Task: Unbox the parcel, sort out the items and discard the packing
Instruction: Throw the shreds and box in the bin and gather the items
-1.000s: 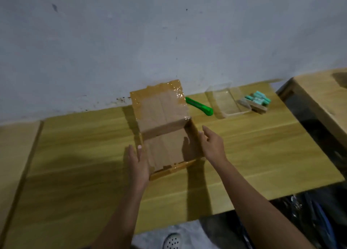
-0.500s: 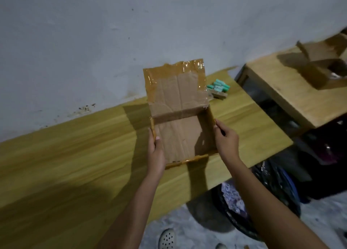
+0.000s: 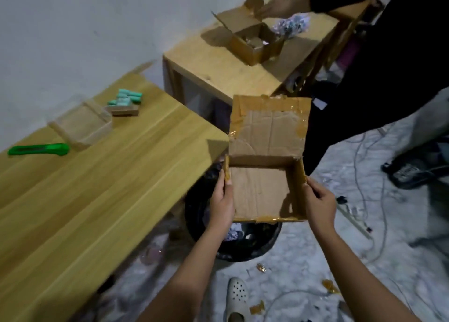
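Note:
An empty brown cardboard box (image 3: 261, 192) with taped edges and its lid flap standing up hangs in the air beyond the table's right end. My left hand (image 3: 222, 201) grips its left wall and my right hand (image 3: 319, 200) grips its right wall. Directly below the box stands a black bin (image 3: 255, 245) with crumpled packing in it. On the wooden table (image 3: 97, 188) lie the sorted items: teal pieces on a small block (image 3: 125, 102), a clear plastic tray (image 3: 81, 124) and a green utility knife (image 3: 38, 149).
A second wooden table (image 3: 218, 71) at the back carries another open box (image 3: 252, 39) with another person's hand (image 3: 281, 4) at it; that person stands at the right. Cables, tape scraps and a white shoe (image 3: 237, 297) lie on the floor.
Both hands lifted the box off the table and carried it right, out over the black bin. My view swung right with it.

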Demonstrator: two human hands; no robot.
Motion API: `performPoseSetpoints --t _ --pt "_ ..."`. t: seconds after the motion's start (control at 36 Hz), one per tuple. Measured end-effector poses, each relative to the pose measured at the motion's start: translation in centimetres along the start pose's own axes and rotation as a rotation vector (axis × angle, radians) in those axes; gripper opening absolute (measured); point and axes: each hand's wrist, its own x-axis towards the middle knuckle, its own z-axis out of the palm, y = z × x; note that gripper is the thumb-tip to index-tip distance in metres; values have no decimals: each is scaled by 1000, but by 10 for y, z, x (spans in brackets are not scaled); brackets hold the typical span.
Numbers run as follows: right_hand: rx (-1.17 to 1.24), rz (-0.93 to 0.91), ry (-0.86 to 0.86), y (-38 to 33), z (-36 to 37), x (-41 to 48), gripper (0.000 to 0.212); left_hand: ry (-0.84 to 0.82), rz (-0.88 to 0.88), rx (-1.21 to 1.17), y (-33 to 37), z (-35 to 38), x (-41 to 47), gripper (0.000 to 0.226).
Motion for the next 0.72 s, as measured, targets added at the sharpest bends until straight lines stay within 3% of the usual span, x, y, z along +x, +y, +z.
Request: performPoseSetpoints --t 0.19,0.39,0.58,0.72 --pt "-64 153 -113 96 2 38 29 -22 -261 9 -82 32 34 42" --pt "-190 136 -275 163 61 61 31 98 -339 58 -142 14 81 42" --pt "-281 175 -435 173 99 74 36 161 -270 378 -163 -9 98 47" --pt "-327 79 -490 139 97 74 36 123 -192 471 -140 -7 88 43"
